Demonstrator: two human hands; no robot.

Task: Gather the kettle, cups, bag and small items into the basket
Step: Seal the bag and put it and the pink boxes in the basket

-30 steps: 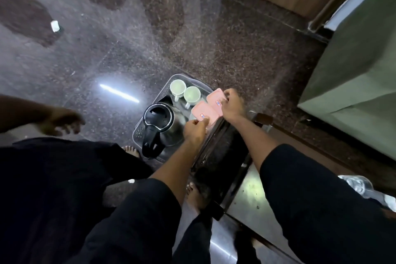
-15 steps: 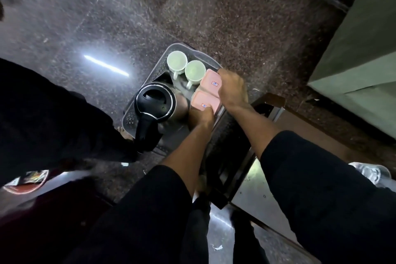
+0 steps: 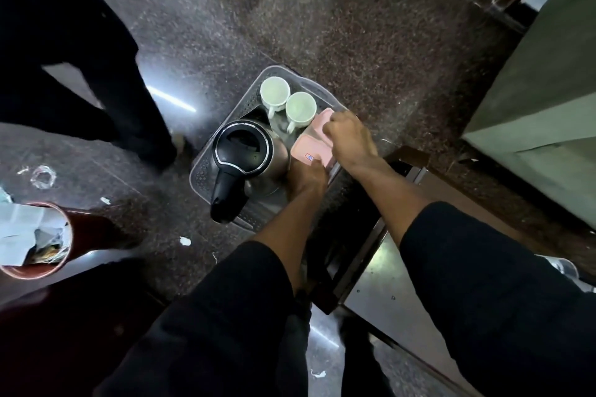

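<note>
Granite floor [image 3: 354, 26], dark and speckled, is filling most of the view, with a bright strip of light glinting on it left of the basket. Scraps of white litter are lying on it at the lower left, near a round copper-coloured bin [image 3: 35, 242] that is holding crumpled paper. A pale green surface [image 3: 545, 100] is rising at the right edge, and a steel shelf [image 3: 374, 287] is showing between the two black sleeves.

One grey perforated basket [image 3: 206, 171] is sitting on the floor. One kettle [image 3: 245, 155], with a black lid and handle and a steel body, is standing in its near half. Two white cups [image 3: 274, 93] are standing upright side by side in the far half, touching or nearly so. Two pink flat packets [image 3: 309, 148] are lying along the right side of the basket, just beside the cups and the kettle.

The left hand [image 3: 306, 180] is pressing its fingers down on the near packet, though whether they are closing on it cannot be told. The right hand [image 3: 348, 138] is curling closed over the far packet at the basket's right rim. A second person's dark trouser legs [image 3: 96, 74] are standing at the upper left.
</note>
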